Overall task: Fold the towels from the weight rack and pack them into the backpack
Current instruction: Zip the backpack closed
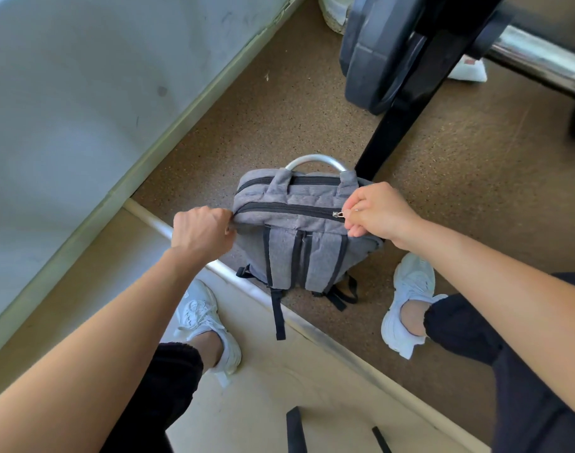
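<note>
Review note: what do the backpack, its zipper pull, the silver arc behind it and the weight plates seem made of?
Backpack: woven fabric, heathered grey, matte, with black webbing straps.
Zipper pull: small, bright glint, likely metal.
Silver arc: probably metal tube, smooth with a soft sheen.
Weight plates: dull black, rubber-coated or painted iron; the look leaves it open.

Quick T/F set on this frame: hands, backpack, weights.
1. The right hand pinches the zipper pull. True.
2. The left hand is off the backpack. False: it grips the backpack's top left corner.
3. The backpack sits on a bench. False: it stands on the floor.
4. Plates sit on a bar beyond the backpack. True.
</note>
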`<state>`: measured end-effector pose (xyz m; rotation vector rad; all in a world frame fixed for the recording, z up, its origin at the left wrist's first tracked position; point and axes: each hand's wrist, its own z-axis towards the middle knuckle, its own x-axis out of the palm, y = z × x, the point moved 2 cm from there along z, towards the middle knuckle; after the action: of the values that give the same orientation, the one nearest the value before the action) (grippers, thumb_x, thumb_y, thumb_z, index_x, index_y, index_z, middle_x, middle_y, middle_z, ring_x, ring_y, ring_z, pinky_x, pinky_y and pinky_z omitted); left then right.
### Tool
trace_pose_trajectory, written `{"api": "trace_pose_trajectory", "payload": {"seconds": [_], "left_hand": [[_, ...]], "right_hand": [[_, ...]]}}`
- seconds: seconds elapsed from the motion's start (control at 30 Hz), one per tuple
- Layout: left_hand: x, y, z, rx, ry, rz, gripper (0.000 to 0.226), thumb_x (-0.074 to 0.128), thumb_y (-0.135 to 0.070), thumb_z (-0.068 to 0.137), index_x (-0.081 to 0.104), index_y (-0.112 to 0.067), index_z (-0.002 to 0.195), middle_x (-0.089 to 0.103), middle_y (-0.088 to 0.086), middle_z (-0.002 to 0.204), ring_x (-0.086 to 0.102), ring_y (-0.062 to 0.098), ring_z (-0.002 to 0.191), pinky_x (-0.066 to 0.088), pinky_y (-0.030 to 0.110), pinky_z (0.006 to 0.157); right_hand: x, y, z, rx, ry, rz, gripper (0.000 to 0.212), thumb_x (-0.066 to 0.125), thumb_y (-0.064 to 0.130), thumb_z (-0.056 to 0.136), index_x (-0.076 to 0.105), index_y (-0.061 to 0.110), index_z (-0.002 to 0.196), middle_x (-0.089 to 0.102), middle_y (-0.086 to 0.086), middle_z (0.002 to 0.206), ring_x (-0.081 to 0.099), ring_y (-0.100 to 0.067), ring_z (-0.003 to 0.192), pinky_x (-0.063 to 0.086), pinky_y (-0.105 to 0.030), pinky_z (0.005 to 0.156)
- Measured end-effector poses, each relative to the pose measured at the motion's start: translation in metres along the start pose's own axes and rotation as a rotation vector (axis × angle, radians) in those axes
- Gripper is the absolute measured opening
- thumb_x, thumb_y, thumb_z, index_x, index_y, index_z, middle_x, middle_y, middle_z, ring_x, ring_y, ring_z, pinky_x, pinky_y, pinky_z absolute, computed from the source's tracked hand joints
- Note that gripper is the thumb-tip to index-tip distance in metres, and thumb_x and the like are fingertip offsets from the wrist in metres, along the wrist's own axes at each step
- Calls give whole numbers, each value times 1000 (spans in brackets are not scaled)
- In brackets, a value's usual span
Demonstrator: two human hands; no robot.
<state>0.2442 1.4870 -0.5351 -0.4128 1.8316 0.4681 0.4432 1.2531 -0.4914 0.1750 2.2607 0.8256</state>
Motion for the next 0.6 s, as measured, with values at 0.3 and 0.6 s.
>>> {"api": "trace_pose_trajectory", "payload": {"seconds": [0.3, 0.6], "left_hand": [[-47, -96, -1, 571, -247, -198, 69, 73, -57, 75, 55, -24, 133, 56, 3, 119, 52, 26, 104, 49, 42, 84], [-29, -122, 10, 533, -441, -167, 22, 80, -20, 84, 59, -12, 84, 58, 5, 80, 58, 28, 70, 33, 34, 48]], "right_hand": [[3, 10, 6, -48, 141, -73, 20, 65, 22, 97, 66, 16, 79, 68, -4, 71, 63, -10, 54, 45, -20, 48], [-5, -3, 5, -90, 112, -10, 18, 68, 20, 94, 69, 12, 79, 71, -6, 71, 66, -12, 57, 49, -23, 53]]}}
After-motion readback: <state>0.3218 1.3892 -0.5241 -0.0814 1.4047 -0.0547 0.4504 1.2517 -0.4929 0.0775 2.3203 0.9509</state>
